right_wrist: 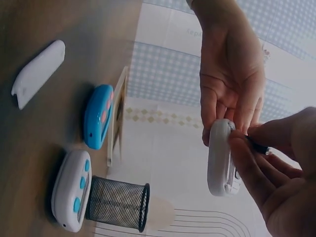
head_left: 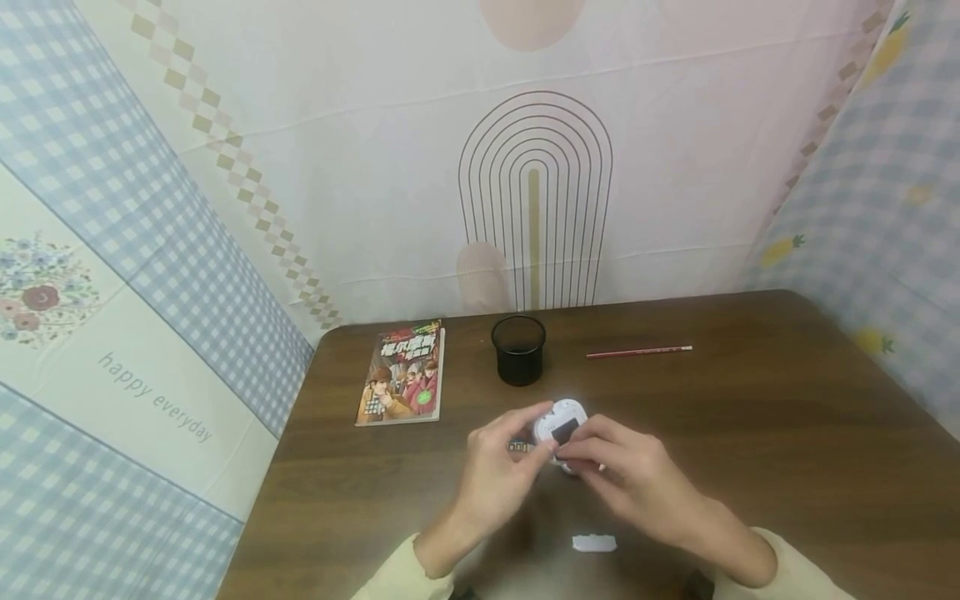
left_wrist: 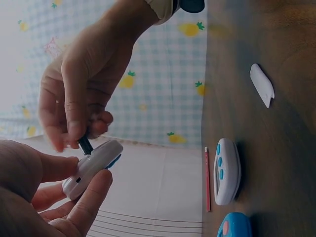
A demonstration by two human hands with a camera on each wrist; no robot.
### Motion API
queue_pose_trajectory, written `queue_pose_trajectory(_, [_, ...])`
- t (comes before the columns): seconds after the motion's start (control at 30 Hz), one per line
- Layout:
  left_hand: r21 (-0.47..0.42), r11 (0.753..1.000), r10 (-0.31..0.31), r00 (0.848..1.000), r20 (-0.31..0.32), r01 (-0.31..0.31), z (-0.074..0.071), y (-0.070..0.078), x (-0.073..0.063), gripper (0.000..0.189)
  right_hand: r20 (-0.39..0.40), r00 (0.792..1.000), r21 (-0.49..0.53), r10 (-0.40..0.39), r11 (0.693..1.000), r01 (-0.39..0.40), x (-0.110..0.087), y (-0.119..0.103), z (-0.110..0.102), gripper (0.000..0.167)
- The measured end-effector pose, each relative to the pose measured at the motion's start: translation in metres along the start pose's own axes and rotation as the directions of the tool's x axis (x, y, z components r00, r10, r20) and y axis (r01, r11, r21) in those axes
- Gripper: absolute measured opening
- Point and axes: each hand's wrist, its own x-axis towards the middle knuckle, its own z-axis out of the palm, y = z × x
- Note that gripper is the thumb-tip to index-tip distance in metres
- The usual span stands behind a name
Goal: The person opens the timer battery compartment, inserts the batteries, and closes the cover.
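Observation:
My left hand grips a rounded white electronic device by its edges, above the table. Its back faces up in the head view, showing a dark rectangular recess; blue parts show on its other face in the left wrist view. My right hand pinches a small dark cylindrical battery at the device's back. Whether the battery sits inside the recess is hidden by the fingers. A loose white cover piece lies on the table close to my body.
On the table stand a white device with blue buttons, a blue device with pink buttons and a black mesh pen cup. Further off lie a comic-style book at left and a red pencil at right.

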Motion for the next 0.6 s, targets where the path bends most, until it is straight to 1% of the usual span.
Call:
queue_pose_trajectory(0.1, [0.000,1.000,-0.004,1.000,0.007,0.004,0.0002,-0.0001,-0.0004,0.042,-0.044,0.999,0.056,-0.011,0.998,0.013,0.0014,-0.0007,0.0034,0.021])
queue_pose_trajectory(0.2, [0.005,1.000,-0.002,1.000,0.008,0.002,0.0003,0.0000,-0.0005,0.043,-0.062,0.998,0.094,-0.030,0.995,0.036,0.0020,-0.0015,0.0053,0.018])
queue_pose_trajectory(0.27, [0.007,1.000,0.000,1.000,0.003,0.000,0.0004,0.0001,-0.0004,0.043,-0.069,0.997,0.104,-0.045,0.993,0.052,0.0021,-0.0017,0.0058,0.014])
queue_pose_trajectory(0.4, [0.015,1.000,0.002,1.000,-0.004,-0.002,0.0004,0.0003,-0.0002,0.043,-0.077,0.996,0.109,-0.052,0.992,0.060,0.0019,-0.0017,0.0062,0.014])
queue_pose_trajectory(0.5, [0.016,1.000,0.002,1.000,-0.002,-0.002,0.0006,0.0002,-0.0005,0.043,-0.073,0.997,0.119,-0.027,0.992,0.036,0.0011,-0.0017,0.0068,0.016])
queue_pose_trajectory(0.6, [0.008,1.000,0.000,1.000,0.003,0.000,0.0010,0.0002,-0.0011,0.042,-0.053,0.998,0.126,0.033,0.992,-0.026,-0.0009,-0.0015,0.0073,0.010])
